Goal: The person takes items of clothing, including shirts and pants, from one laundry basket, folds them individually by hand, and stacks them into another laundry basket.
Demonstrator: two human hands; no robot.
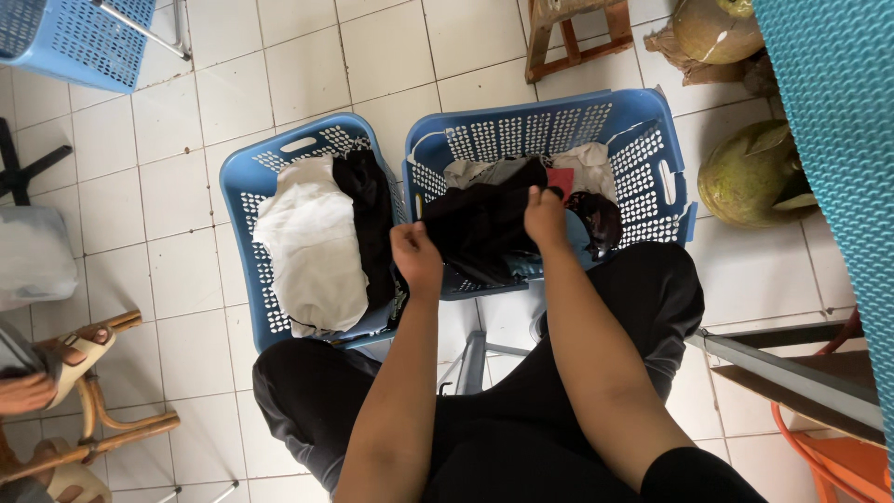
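Seated over two blue baskets, I pinch a black garment [480, 228] with both hands, left hand [416, 259] at its near-left edge, right hand [545, 216] at its top, stretched crosswise above the right basket [652, 121], beside the left basket [244, 177].

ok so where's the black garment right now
In the head view the black garment is held up by both hands, left hand and right hand, over the right blue laundry basket.
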